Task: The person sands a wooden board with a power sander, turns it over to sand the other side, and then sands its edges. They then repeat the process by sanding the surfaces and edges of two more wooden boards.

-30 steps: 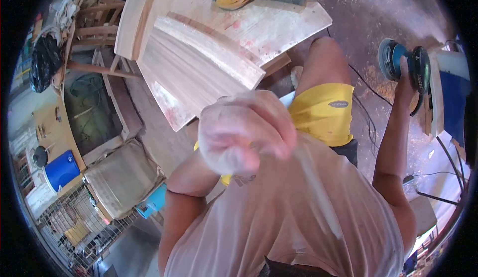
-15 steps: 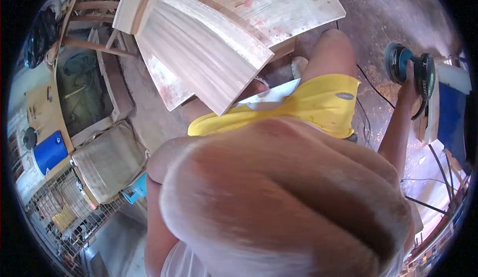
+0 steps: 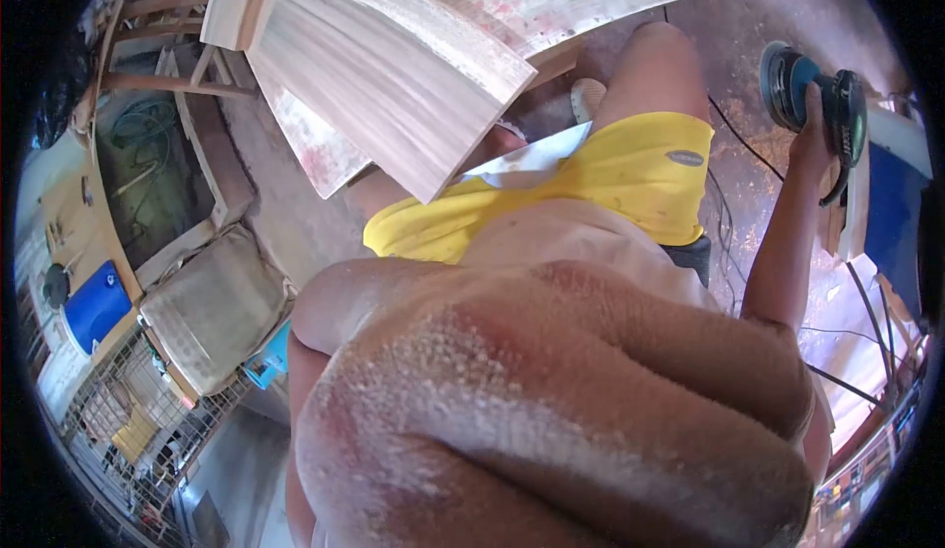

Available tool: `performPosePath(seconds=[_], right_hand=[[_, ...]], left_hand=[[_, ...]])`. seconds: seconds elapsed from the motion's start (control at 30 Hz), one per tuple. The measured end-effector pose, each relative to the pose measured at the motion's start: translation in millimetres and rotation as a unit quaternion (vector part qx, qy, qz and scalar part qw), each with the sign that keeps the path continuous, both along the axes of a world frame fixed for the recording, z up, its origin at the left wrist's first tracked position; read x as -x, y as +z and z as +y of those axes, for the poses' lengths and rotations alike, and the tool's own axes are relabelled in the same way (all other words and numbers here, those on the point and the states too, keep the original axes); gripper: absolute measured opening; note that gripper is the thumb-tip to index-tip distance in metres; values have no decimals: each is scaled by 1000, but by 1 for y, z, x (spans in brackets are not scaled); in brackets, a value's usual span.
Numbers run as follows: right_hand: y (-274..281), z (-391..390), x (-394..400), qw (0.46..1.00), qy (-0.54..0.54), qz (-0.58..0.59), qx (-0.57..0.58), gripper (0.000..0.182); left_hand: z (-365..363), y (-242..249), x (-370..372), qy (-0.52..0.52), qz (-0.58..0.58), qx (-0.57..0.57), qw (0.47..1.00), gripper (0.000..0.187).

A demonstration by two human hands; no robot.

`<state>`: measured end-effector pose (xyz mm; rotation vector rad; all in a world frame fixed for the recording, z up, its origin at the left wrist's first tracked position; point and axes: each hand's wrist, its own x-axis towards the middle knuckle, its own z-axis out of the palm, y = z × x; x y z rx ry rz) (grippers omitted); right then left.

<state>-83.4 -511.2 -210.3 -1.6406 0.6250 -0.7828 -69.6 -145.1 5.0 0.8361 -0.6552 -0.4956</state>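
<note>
Left hand (image 3: 551, 410) nearer lens, dusty floor (image 3: 758, 16)

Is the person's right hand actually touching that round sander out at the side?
Touching. The head view shows the right hand wrapped around the sander, with no gap between fingers and its body.

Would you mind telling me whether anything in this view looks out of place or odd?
Yes: the left hand is raised right up to the camera, filling the lower frame, its knuckles coated in pale dust. The right hand holds a sander out to the side, away from the curved wooden panel. Sawdust is scattered over the floor.
</note>
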Motion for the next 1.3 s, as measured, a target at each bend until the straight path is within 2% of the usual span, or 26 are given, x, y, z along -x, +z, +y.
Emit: performPosePath(seconds=[0.47,0.5,0.53,0.57,0.63,0.67,0.7,0.73,0.77,0.8,0.87,0.9,1.0,1.03,1.07,1.13,1.3], right_hand=[[-3,-7,0,1000,-13,14,20,55],[-6,-9,2,999,-14,21,21,55],[-9,-11,5,999,-16,28,23,55],[-14,-17,6,999,1,7,-36,62],[-24,-22,6,999,-9,4,-34,62],[-26,-25,9,999,-12,5,-33,62],[-19,-22,11,999,-25,41,-25,61],[-19,-23,10,998,-31,39,-23,61],[-21,-21,10,998,-38,36,-21,56],[-23,-21,9,998,-44,31,-21,51],[-26,-22,10,998,-39,35,-18,53],[-24,-19,9,998,-45,35,-18,56],[-24,-23,11,997,-43,56,-19,62],[-25,-25,12,996,-35,78,-17,64],[-27,-26,14,996,-39,76,-22,64],[-26,-25,15,993,-64,96,-28,67],[-42,-30,18,996,-65,48,-35,65]], left_hand=[[-2,-11,-33,-54,-72,-20,996,44],[10,-22,-32,-3,-61,-135,989,46],[24,-38,-37,30,-74,-244,967,47],[38,-58,-45,62,-86,-349,931,50],[63,-108,-56,147,-141,-531,823,46],[73,-131,-58,141,-141,-530,824,46],[80,-152,-60,183,-275,-586,740,46],[79,-160,-64,224,-404,-621,633,49],[76,-166,-60,215,-399,-654,606,60],[66,-167,-61,213,-403,-652,606,60],[54,-168,-65,184,-438,-672,568,57],[55,-173,-70,151,-445,-658,588,47],[60,-178,-73,117,-450,-644,607,47],[59,-172,-71,91,-477,-625,611,37],[63,-173,-67,87,-481,-626,607,37],[70,-173,-57,29,-457,-556,694,30],[85,-163,-51,25,-485,-554,676,28]])
